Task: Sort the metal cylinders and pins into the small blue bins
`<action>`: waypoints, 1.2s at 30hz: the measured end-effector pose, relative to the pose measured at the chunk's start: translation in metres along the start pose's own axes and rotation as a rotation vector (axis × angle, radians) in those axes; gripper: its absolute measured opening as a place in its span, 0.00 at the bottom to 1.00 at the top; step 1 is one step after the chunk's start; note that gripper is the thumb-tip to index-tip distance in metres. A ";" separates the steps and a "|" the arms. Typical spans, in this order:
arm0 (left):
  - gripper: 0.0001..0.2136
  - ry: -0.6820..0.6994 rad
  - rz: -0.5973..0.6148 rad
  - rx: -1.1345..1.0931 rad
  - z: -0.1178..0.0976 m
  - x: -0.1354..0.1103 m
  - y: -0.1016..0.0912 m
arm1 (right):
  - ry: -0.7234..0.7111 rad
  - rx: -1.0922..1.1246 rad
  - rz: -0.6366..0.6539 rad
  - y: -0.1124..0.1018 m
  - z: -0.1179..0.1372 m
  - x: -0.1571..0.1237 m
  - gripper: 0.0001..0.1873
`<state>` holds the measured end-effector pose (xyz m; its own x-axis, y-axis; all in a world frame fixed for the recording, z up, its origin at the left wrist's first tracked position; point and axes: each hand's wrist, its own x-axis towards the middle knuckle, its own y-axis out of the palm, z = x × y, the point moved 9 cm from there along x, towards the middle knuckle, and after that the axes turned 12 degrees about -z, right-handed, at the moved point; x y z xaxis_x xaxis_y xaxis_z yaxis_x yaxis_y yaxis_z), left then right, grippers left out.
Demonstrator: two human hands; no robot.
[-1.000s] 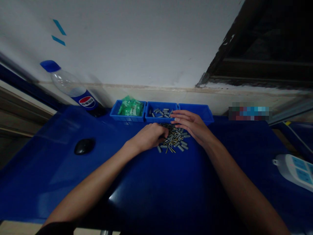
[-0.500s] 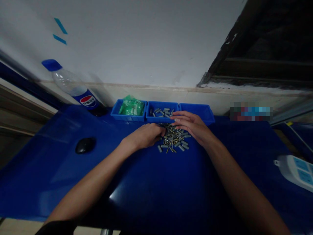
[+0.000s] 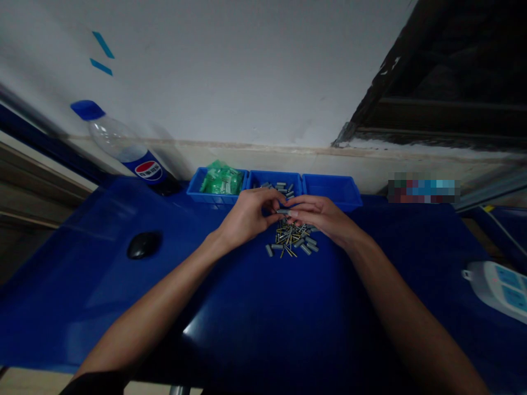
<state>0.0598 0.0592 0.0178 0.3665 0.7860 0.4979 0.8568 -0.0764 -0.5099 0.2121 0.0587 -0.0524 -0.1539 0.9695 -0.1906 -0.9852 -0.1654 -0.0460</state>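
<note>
Above a loose pile of screws [image 3: 289, 237], my left hand [image 3: 249, 216] and my right hand [image 3: 323, 218] meet fingertip to fingertip. Between them is a small grey wall plug [image 3: 283, 211], lying level. The left thumb and fingers curl about its left end, while the right thumb and fingers close on its right end. More grey wall plugs [image 3: 305, 248] lie loose around the front and right of the pile. Just behind the hands stands a blue bin [image 3: 274, 174] with several grey plugs in it, partly covered by my left fingers.
A left blue bin [image 3: 214, 198] holds green packets [image 3: 224, 180]; another blue bin [image 3: 331, 189] stands at right. On the blue table [image 3: 263, 318] are a black mouse [image 3: 144, 244], a cola bottle [image 3: 142, 164] against the wall and a white power strip [image 3: 496, 288] at far right.
My left hand has risen from the pile's left side towards the right hand, and a grey wall plug now shows between them. My right hand has moved slightly down, its fingers closing in.
</note>
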 end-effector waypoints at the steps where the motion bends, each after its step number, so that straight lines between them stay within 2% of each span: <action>1: 0.09 -0.011 -0.006 -0.014 0.000 0.000 0.000 | -0.013 0.008 0.006 0.002 0.001 -0.001 0.15; 8: 0.07 -0.075 0.066 -0.053 0.002 -0.002 0.006 | -0.048 -0.011 -0.011 0.003 0.006 -0.001 0.12; 12: 0.04 -0.048 0.139 0.048 0.006 -0.003 0.010 | -0.068 -0.095 -0.070 -0.006 0.010 0.001 0.09; 14: 0.04 -0.009 0.220 0.128 0.007 -0.007 0.017 | -0.089 -0.097 -0.125 -0.013 0.012 0.002 0.09; 19: 0.06 0.019 0.570 0.161 0.004 -0.028 0.045 | -0.138 0.003 -0.228 -0.025 0.018 0.002 0.16; 22: 0.09 -0.019 0.658 0.215 0.004 -0.035 0.053 | -0.138 0.019 -0.213 -0.025 0.017 0.002 0.17; 26: 0.08 -0.024 0.683 0.278 0.003 -0.037 0.055 | -0.143 -0.001 -0.193 -0.026 0.017 0.001 0.17; 31: 0.08 0.044 0.614 0.303 0.000 -0.037 0.054 | -0.123 -0.007 -0.179 -0.025 0.017 -0.001 0.17; 36: 0.08 0.062 0.584 0.232 -0.001 -0.032 0.045 | -0.115 -0.017 -0.167 -0.024 0.016 0.000 0.19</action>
<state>0.0867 0.0297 -0.0200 0.7761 0.6176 0.1277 0.4107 -0.3413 -0.8455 0.2340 0.0654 -0.0355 0.0031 0.9978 -0.0658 -0.9964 -0.0024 -0.0845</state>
